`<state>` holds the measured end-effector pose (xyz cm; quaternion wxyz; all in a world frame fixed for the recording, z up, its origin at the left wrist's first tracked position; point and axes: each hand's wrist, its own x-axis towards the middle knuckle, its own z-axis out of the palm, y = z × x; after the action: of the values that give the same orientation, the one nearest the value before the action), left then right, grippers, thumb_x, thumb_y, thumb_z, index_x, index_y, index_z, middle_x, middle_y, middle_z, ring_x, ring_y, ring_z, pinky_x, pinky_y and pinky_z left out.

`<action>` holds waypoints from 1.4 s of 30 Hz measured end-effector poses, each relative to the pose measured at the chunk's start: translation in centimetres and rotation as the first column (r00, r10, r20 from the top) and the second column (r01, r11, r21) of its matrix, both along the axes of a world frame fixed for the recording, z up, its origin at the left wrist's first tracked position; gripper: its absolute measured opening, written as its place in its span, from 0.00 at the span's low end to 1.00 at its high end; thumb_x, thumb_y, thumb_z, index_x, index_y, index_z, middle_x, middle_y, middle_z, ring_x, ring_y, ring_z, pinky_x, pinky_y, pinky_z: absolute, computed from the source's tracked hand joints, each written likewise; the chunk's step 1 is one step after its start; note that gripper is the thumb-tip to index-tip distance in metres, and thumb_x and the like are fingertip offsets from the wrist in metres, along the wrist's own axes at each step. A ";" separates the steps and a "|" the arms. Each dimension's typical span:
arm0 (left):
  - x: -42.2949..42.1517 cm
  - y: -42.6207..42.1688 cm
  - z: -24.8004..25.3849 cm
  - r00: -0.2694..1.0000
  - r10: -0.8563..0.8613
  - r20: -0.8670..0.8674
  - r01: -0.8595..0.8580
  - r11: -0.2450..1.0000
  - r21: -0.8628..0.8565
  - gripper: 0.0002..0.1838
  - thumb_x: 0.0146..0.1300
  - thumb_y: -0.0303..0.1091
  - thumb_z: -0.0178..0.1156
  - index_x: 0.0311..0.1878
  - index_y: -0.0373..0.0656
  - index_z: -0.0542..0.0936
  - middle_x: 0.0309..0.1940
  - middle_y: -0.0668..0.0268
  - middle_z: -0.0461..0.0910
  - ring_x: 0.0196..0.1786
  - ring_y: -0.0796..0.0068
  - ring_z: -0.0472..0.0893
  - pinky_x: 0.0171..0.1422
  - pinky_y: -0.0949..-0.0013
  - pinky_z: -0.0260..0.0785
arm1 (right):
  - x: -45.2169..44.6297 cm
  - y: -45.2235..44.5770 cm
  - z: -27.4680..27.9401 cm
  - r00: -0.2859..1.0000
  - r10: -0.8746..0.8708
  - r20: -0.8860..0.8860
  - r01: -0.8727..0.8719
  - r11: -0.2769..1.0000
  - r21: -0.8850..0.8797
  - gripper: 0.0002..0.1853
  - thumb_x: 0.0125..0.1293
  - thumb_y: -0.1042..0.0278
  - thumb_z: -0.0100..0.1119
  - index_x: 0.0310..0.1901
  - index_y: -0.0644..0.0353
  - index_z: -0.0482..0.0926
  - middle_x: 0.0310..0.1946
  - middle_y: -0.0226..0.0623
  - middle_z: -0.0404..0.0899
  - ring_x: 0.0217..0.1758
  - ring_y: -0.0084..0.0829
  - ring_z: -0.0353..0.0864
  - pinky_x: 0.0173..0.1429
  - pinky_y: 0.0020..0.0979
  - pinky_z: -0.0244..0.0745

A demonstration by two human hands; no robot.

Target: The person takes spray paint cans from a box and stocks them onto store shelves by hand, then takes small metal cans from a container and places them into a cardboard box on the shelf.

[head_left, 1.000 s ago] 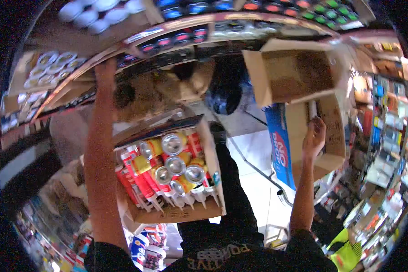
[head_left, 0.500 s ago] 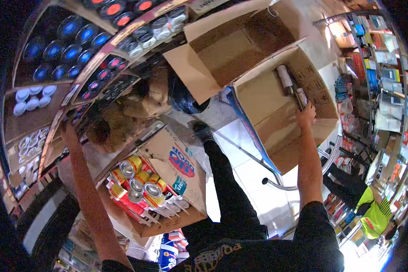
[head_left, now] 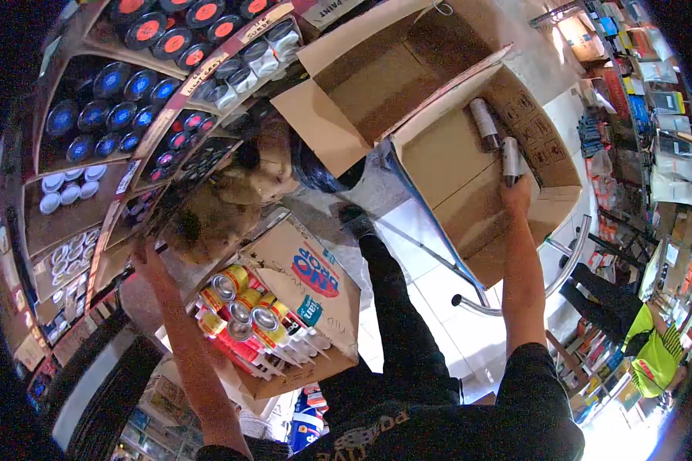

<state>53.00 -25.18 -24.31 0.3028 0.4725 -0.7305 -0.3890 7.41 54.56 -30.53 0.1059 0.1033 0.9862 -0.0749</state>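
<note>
My right hand (head_left: 517, 194) is inside an open cardboard box (head_left: 447, 188), its fingers wrapped round the dark lower end of a pale spray can (head_left: 510, 157). A second spray can (head_left: 483, 123) lies beside it against the box's printed wall. On the other side, my left hand (head_left: 144, 257) is at the low front edge of the shelving (head_left: 123, 188). That hand is dim and its fingers are hard to make out. Below and between my arms sits a carton (head_left: 315, 296) filled with yellow-and-red cans (head_left: 242, 307) and white-nozzled tubes (head_left: 304, 346).
Another open cardboard box (head_left: 377, 84) stands behind the first. Round-topped cans with blue centres (head_left: 121, 115) and orange centres (head_left: 178, 38) fill the left shelves. A curved metal tube (head_left: 569, 269) is near my right forearm. A person in a bright yellow-green top (head_left: 657, 349) is at far right.
The view has shifted a little. My right hand and its spray can now sit slightly lower in the box. My left hand appears lower and farther right along the shelving.
</note>
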 end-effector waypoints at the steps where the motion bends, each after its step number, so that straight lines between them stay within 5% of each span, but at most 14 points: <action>1: -0.6 0.5 0.8 0.983 -0.037 0.181 0.060 0.991 -0.123 0.26 0.67 0.31 0.62 0.66 0.33 0.71 0.62 0.56 0.76 0.62 0.65 0.75 0.69 0.64 0.64 | 0.3 -1.2 1.2 0.999 -0.023 -0.048 0.024 1.000 0.013 0.32 0.53 0.53 0.74 0.52 0.68 0.73 0.49 0.57 0.77 0.51 0.59 0.76 0.57 0.51 0.71; 6: -8.2 10.9 9.9 0.994 0.061 -0.087 -0.047 0.987 0.156 0.25 0.67 0.30 0.62 0.65 0.33 0.71 0.61 0.56 0.76 0.62 0.65 0.75 0.69 0.63 0.64 | -0.2 -3.1 5.7 0.947 -0.131 -0.294 0.093 0.986 -0.140 0.19 0.55 0.60 0.71 0.41 0.68 0.80 0.36 0.50 0.82 0.40 0.51 0.81 0.50 0.44 0.75; 8: -8.2 11.7 10.0 0.990 0.097 -0.102 -0.077 0.979 0.187 0.24 0.67 0.29 0.62 0.65 0.33 0.72 0.61 0.56 0.76 0.62 0.65 0.74 0.69 0.63 0.64 | 0.1 -3.3 7.5 0.902 -0.180 -0.393 0.037 0.937 -0.347 0.16 0.56 0.61 0.71 0.39 0.65 0.83 0.27 0.37 0.80 0.30 0.37 0.78 0.44 0.37 0.75; 9: -7.8 11.7 8.9 0.999 0.024 -0.035 -0.020 0.994 0.109 0.24 0.67 0.30 0.61 0.65 0.34 0.72 0.62 0.57 0.75 0.63 0.65 0.74 0.70 0.62 0.64 | 0.7 -3.9 8.3 0.897 -0.239 -0.371 0.046 0.888 -0.458 0.25 0.53 0.57 0.75 0.46 0.65 0.79 0.42 0.43 0.75 0.47 0.35 0.75 0.53 0.33 0.73; 13: -9.2 16.5 12.8 0.974 -0.174 0.145 0.176 0.984 0.004 0.22 0.69 0.31 0.61 0.63 0.35 0.73 0.64 0.58 0.73 0.64 0.64 0.73 0.72 0.62 0.62 | 6.3 -11.3 15.3 0.881 -0.123 -0.458 -0.202 0.776 -0.598 0.21 0.61 0.66 0.69 0.53 0.66 0.77 0.51 0.35 0.76 0.51 0.26 0.73 0.57 0.27 0.69; 16: -9.5 19.3 13.0 0.982 -0.184 -0.035 0.188 0.971 0.150 0.20 0.68 0.30 0.60 0.61 0.35 0.75 0.62 0.58 0.74 0.65 0.64 0.72 0.73 0.62 0.60 | 11.0 -18.9 19.9 0.882 -0.144 -0.449 -0.273 0.621 -0.735 0.25 0.61 0.73 0.68 0.59 0.65 0.73 0.51 0.36 0.76 0.54 0.28 0.75 0.61 0.28 0.69; 17: -8.4 18.8 12.5 0.905 -0.403 0.137 0.422 0.892 -0.163 0.19 0.68 0.29 0.60 0.60 0.35 0.75 0.59 0.59 0.75 0.62 0.66 0.75 0.71 0.64 0.64 | 12.1 -20.4 20.4 0.897 -0.086 -0.433 -0.296 0.610 -0.735 0.27 0.60 0.75 0.67 0.61 0.65 0.71 0.52 0.36 0.76 0.56 0.28 0.75 0.62 0.29 0.69; 18: -8.2 19.0 12.5 0.909 -0.393 0.135 0.412 0.896 -0.166 0.19 0.68 0.29 0.60 0.60 0.35 0.75 0.59 0.59 0.75 0.62 0.66 0.75 0.71 0.64 0.64 | 13.1 -21.9 20.8 0.908 -0.028 -0.418 -0.320 0.597 -0.736 0.28 0.60 0.77 0.66 0.63 0.64 0.70 0.54 0.36 0.75 0.58 0.28 0.75 0.64 0.29 0.69; 20: -9.3 20.7 12.8 0.879 -0.259 -0.400 0.388 0.876 0.287 0.19 0.68 0.30 0.61 0.60 0.37 0.75 0.57 0.60 0.76 0.59 0.69 0.77 0.66 0.67 0.69 | 15.0 -26.2 23.0 0.920 0.059 -0.387 -0.368 0.470 -0.802 0.31 0.52 0.77 0.69 0.60 0.62 0.72 0.55 0.37 0.70 0.60 0.34 0.71 0.65 0.35 0.67; 23: -10.0 22.4 16.2 0.876 -0.408 -0.258 0.475 0.822 0.313 0.20 0.68 0.32 0.63 0.60 0.38 0.74 0.56 0.59 0.77 0.55 0.71 0.79 0.62 0.69 0.73 | 17.9 -32.0 24.8 0.897 0.202 -0.393 -0.438 0.281 -0.854 0.32 0.50 0.77 0.70 0.59 0.65 0.72 0.57 0.40 0.67 0.60 0.34 0.70 0.65 0.35 0.67; 30: -6.4 23.8 18.8 0.918 -0.009 -0.397 0.392 0.185 0.901 0.40 0.70 0.45 0.62 0.76 0.44 0.51 0.52 0.53 0.80 0.47 0.68 0.83 0.46 0.61 0.80 | 25.9 -42.7 27.8 0.627 0.568 -0.532 -0.732 0.198 -0.651 0.34 0.42 0.71 0.75 0.55 0.61 0.76 0.51 0.46 0.71 0.57 0.47 0.69 0.63 0.43 0.66; 32: -4.6 23.4 19.0 0.885 0.135 -0.446 0.406 0.245 0.881 0.41 0.69 0.44 0.63 0.77 0.50 0.49 0.52 0.54 0.80 0.47 0.67 0.83 0.46 0.60 0.80 | 28.4 -44.8 26.9 0.627 0.561 -0.540 -0.671 0.036 -0.741 0.35 0.42 0.71 0.76 0.57 0.61 0.74 0.51 0.46 0.71 0.57 0.47 0.69 0.63 0.43 0.66; 36: -2.3 20.2 19.5 0.775 0.272 -0.570 0.443 0.408 0.798 0.44 0.68 0.39 0.64 0.78 0.63 0.45 0.53 0.54 0.78 0.47 0.65 0.82 0.48 0.59 0.79 | 32.6 -48.5 26.3 0.592 0.667 -0.453 -0.615 0.009 -0.789 0.35 0.45 0.68 0.75 0.58 0.60 0.73 0.51 0.45 0.71 0.57 0.46 0.70 0.61 0.43 0.67; 42: -0.1 14.3 16.3 0.760 0.339 -0.555 0.252 0.633 0.732 0.45 0.64 0.28 0.67 0.75 0.49 0.46 0.53 0.52 0.78 0.53 0.65 0.81 0.54 0.61 0.75 | 35.5 -54.5 23.9 0.533 0.749 -0.394 -0.613 0.021 -0.790 0.33 0.52 0.62 0.76 0.58 0.60 0.70 0.51 0.41 0.73 0.54 0.41 0.75 0.57 0.41 0.72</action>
<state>52.91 -10.84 -7.96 0.3135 0.4085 -0.3266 -0.7926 42.86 0.07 -6.64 0.2297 -0.4475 0.7056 -0.4992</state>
